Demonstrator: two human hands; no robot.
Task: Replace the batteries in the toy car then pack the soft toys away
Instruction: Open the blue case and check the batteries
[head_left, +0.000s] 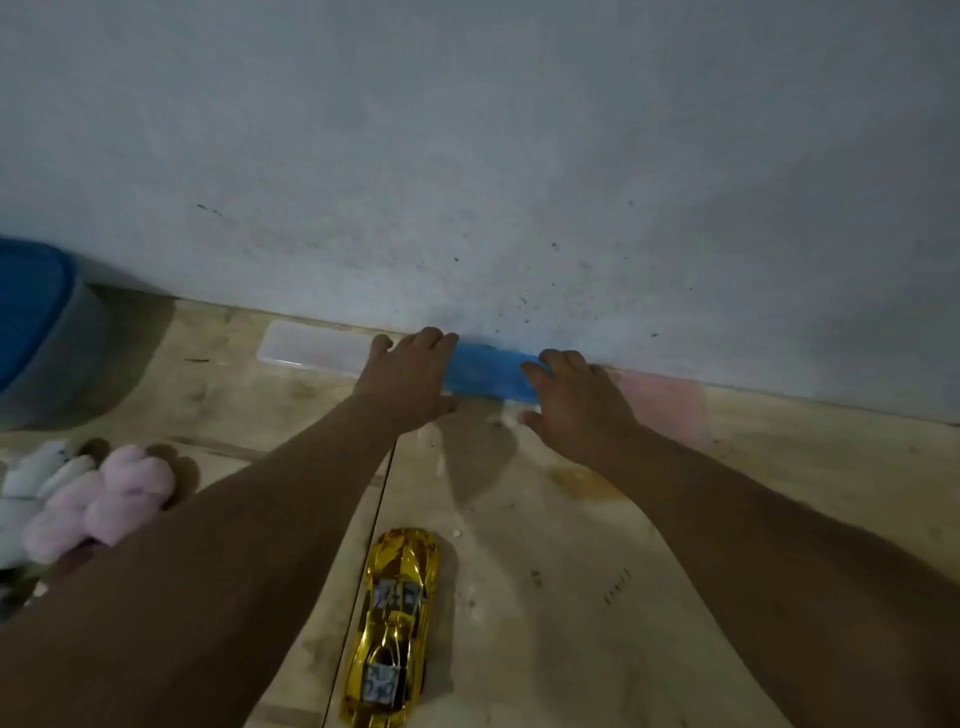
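Well behind hands (410, 379), toy car (395, 629).

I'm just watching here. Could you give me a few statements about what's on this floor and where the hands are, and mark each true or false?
1. Both hands, left and right, are at the blue box by the wall. True.
2. The car is red. False: it is gold.
3. The car lies between the forearms, untouched. True.
4. The soft toys lie right of the car. False: they lie left.
5. A hand holds a pink toy. False: neither touches the toys.
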